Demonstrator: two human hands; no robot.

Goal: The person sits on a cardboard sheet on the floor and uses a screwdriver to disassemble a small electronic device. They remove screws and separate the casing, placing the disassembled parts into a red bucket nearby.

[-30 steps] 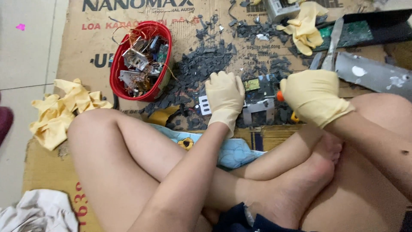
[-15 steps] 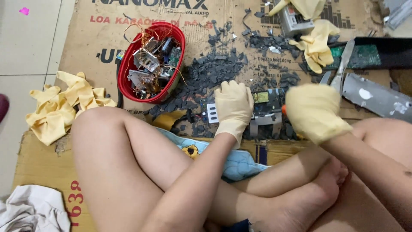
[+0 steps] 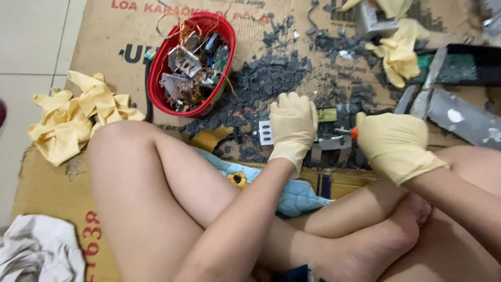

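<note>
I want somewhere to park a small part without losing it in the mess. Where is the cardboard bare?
Bare cardboard lies left of the red basket, above the yellow rags. Another strip lies bottom left, between the white cloth and the knee. Crowded: dark fragments right of the basket, around the left hand and right hand.

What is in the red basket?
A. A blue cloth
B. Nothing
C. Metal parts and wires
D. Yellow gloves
C: the red basket is piled with metal parts and copper wires. The spare yellow gloves lie outside it on the cardboard, and the blue cloth lies by the person's legs.
</note>
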